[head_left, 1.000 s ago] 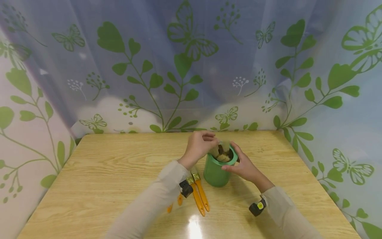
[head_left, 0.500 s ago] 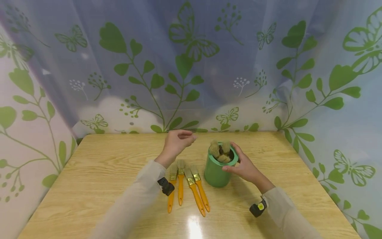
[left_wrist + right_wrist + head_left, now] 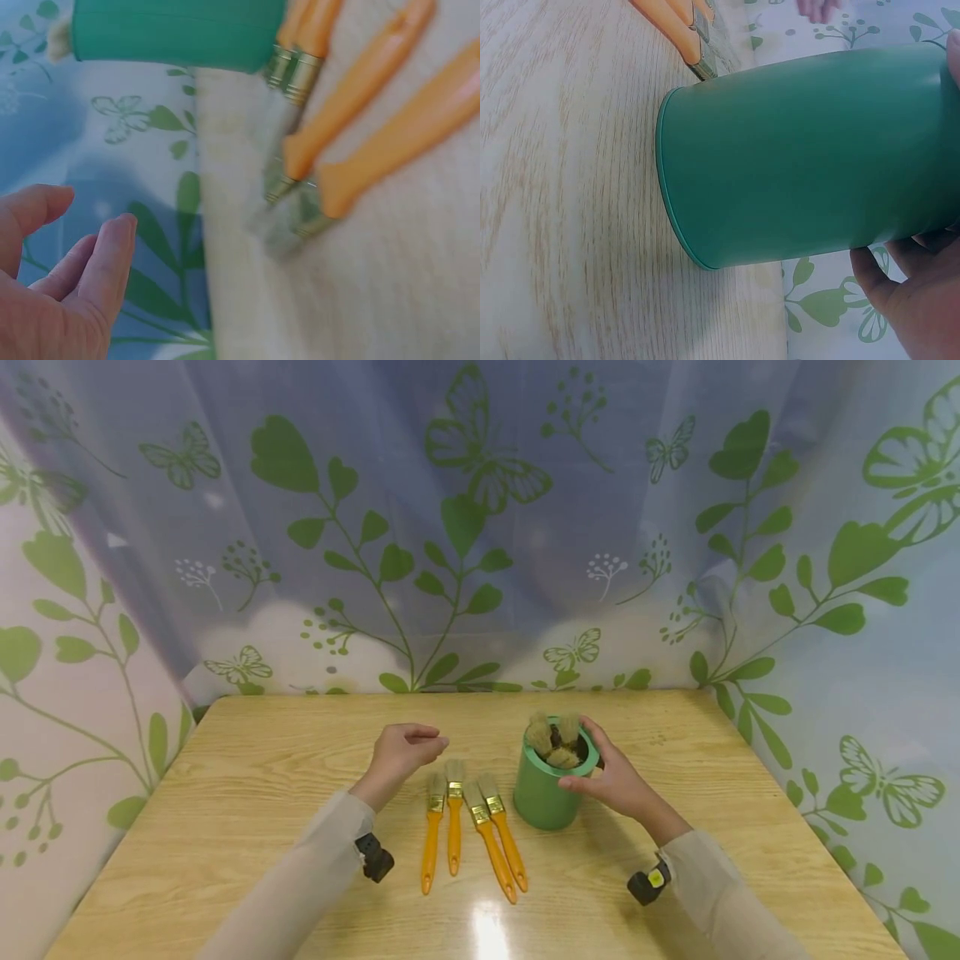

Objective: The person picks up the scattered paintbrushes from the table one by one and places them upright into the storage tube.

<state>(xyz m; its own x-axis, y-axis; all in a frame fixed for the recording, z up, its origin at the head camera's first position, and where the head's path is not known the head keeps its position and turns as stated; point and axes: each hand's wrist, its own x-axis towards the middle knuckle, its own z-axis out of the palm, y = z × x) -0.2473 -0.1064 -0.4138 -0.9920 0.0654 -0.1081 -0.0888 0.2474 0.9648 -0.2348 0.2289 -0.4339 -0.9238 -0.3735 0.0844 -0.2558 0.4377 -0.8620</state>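
A green cylindrical pot (image 3: 546, 795) stands upright on the wooden table, brush bristles (image 3: 538, 735) poking up past its rim. My right hand (image 3: 618, 779) grips its upper right side, thumb at the front and fingers round the far side; the right wrist view has fingers (image 3: 877, 277) against the pot's wall. Left of the pot lie several flat paintbrushes (image 3: 453, 827) with orange handles toward me and pale bristles pointing away. My left hand (image 3: 401, 756) hovers beyond and left of them, holding nothing, thumb and fingers apart in the left wrist view.
The light wooden table (image 3: 262, 810) ends at a patterned curtain (image 3: 480, 568) with green leaves and butterflies. Further curtain cloth (image 3: 862, 610) hangs along the right side. A bright reflection shows on the tabletop near the front.
My left hand has left the pot's mouth and moved left and slightly nearer to me, uncovering the brushes on the table. My right hand stays on the pot.
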